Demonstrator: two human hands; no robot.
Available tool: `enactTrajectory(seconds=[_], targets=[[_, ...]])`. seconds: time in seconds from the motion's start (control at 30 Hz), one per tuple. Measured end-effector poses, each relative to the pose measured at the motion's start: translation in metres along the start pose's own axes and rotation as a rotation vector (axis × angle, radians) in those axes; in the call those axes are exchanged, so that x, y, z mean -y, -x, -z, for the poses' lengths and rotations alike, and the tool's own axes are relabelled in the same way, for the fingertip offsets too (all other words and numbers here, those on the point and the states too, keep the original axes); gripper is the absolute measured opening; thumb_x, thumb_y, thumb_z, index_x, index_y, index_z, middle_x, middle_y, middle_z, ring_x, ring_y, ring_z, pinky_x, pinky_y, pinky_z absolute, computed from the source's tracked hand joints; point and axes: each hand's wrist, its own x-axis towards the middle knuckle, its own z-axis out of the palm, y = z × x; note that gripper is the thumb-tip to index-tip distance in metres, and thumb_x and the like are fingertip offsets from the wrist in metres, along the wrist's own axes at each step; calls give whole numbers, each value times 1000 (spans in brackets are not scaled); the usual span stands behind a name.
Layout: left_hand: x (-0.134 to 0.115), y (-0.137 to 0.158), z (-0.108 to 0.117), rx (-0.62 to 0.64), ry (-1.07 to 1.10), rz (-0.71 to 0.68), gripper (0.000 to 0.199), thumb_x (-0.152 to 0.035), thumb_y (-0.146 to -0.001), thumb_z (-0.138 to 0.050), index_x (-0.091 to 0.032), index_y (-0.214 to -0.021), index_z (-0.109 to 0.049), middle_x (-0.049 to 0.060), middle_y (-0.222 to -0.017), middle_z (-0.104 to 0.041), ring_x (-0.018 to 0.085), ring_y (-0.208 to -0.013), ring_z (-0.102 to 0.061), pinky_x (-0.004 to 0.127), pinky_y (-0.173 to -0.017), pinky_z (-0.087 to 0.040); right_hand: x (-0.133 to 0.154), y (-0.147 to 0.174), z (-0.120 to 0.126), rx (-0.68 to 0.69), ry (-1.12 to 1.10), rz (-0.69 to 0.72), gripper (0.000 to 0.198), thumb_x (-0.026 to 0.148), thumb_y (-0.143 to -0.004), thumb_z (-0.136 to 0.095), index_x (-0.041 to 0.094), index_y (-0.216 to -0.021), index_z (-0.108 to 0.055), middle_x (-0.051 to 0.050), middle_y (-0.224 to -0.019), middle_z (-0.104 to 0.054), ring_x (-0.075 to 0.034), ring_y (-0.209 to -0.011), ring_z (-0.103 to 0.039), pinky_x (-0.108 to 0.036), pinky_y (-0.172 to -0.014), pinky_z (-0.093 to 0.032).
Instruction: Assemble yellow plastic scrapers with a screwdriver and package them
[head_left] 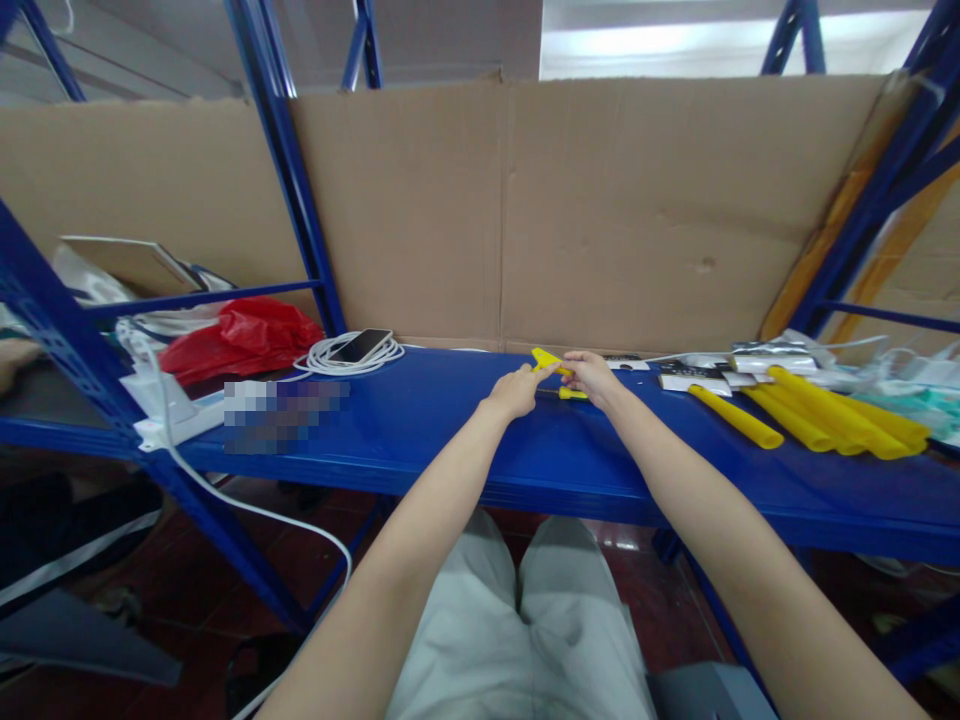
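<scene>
A small yellow piece, wider at its far end, is held just above the blue shelf top. My left hand grips it from the left, with a finger reaching along it. From the other side, my right hand is closed on the same piece with thumb and fingers. Its exact kind is too small to make out, and the fingers cover part of it. Under the hands lies what looks like a screwdriver with a yellow handle and a thin dark shaft.
To the right lie a single yellow tapered tube and several more in a pile, near small boxes. On the left are a phone on a coiled white cable and a red bag. Cardboard stands behind.
</scene>
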Motion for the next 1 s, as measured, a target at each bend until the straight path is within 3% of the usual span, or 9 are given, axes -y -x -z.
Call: enactTrajectory(seconds=[0.17, 0.27, 0.33, 0.43, 0.57, 0.77, 1.0], targets=[[3, -4, 0, -32, 191, 33, 71, -4, -81, -41, -32, -145, -29, 11, -120, -56, 25, -106, -59, 36, -91, -43, 0, -14, 16, 48, 80, 97, 10, 20, -84, -54, 16, -93, -58, -3, -75, -65, -9, -54, -56, -20, -51, -44], [5, -7, -2, -63, 523, 81, 71, -2, -80, -41, -27, -145, -30, 11, -119, -57, 21, -98, -60, 33, -86, -45, -2, -25, 43, -215, 330, 187, 18, 17, -87, -46, 13, -96, -61, -9, -89, -68, -13, -74, -63, -25, -65, -49], [5, -9, -3, -35, 799, 156, 73, -2, -80, -40, -27, -147, -23, 11, -115, -59, 16, -79, -61, 30, -74, -49, -6, -29, 64, -422, 616, 215, 23, 9, -83, -46, 11, -97, -65, -14, -102, -67, -20, -96, -62, -31, -82, -48], [2, -12, -5, 60, 1127, 300, 80, -2, -80, -42, -30, -149, -12, 10, -109, -59, 7, -52, -50, 24, -54, -45, -16, -29, 90, -553, 947, 99, 36, 7, -78, -53, 12, -111, -65, -18, -118, -61, -29, -115, -53, -41, -93, -43], [1, -14, -3, 131, 1368, 400, 88, 0, -78, -45, -35, -148, -5, 9, -108, -56, 3, -46, -43, 19, -45, -38, -29, -27, 101, -493, 1129, -80, 40, 9, -76, -56, 13, -116, -63, -20, -124, -56, -33, -120, -49, -47, -96, -41], [4, -12, -1, 197, 1424, 413, 86, 3, -79, -43, -36, -147, -9, 5, -98, -56, 3, -45, -42, 18, -44, -36, -34, -28, 98, -410, 1252, -91, 41, 12, -79, -49, 11, -118, -62, -20, -126, -54, -31, -122, -46, -48, -97, -39], [4, -11, -3, 204, 1413, 419, 84, 2, -81, -42, -37, -147, -9, 3, -92, -55, 3, -45, -41, 17, -43, -35, -35, -32, 99, -407, 1285, -90, 37, 12, -80, -48, 10, -114, -63, -21, -123, -55, -31, -120, -47, -47, -96, -39]])
